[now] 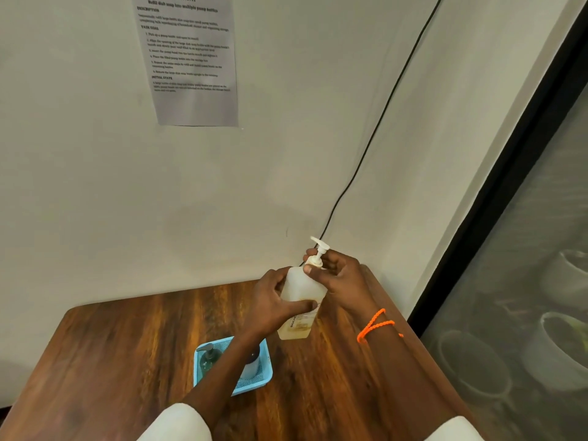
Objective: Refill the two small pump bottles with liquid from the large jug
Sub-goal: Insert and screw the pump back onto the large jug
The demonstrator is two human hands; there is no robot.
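Gripping jug (299, 288) body: left hand (273, 303) | right hand (337, 275) pinching pump collar (313, 265) | basket (264, 374) beneath left forearm

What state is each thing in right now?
Jug: upright on table, pump on, little liquid left.
Left hand: grips jug body.
Right hand: pinches pump collar.
Basket: on table, holds two bottles.
Dark bottle: upright in basket, pump on.
Second bottle: mostly hidden by arm.

Left hand (273, 300) and right hand (337, 278) raised close together, fingers (310, 270) curled.
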